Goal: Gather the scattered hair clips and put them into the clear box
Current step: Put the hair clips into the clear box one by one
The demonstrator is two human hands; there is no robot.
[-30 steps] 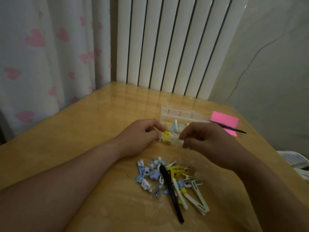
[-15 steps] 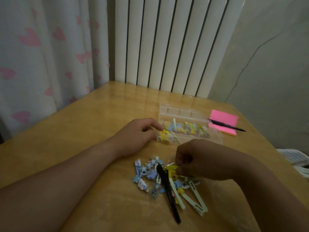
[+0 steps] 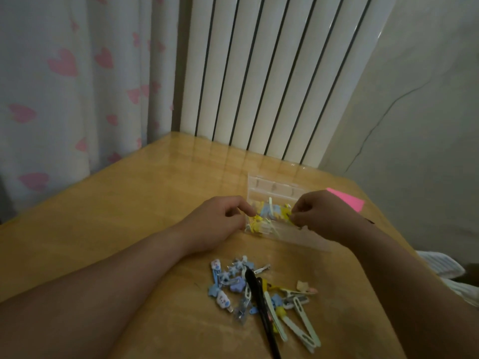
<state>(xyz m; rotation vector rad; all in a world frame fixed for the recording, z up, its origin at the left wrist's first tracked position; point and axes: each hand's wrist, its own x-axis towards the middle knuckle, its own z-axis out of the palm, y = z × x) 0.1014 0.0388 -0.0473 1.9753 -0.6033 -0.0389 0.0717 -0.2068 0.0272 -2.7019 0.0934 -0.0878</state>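
Note:
The clear box [image 3: 298,237] lies open on the wooden table, lid [image 3: 272,187] folded back, with yellow and blue hair clips [image 3: 267,212] inside. My left hand [image 3: 220,221] pinches the box's left end. Over the box's right half, my right hand [image 3: 324,216] holds a small yellow hair clip [image 3: 287,213] in its fingertips. Nearer to me lies a scattered pile of clips [image 3: 233,283]: small blue and white ones, a long black clip [image 3: 261,307], pale green long clips [image 3: 302,325] and a small beige one [image 3: 303,285].
A pink sticky-note pad [image 3: 347,200] lies behind my right hand, which hides most of a black pen. A white radiator [image 3: 272,86] and a heart-print curtain [image 3: 72,99] stand behind the table. White cloth [image 3: 440,265] lies beyond the table's right edge [image 3: 388,229].
My right hand dipped to the pile half a second ago and has come back up over the box with a yellow clip. My left hand stayed at the box's left end.

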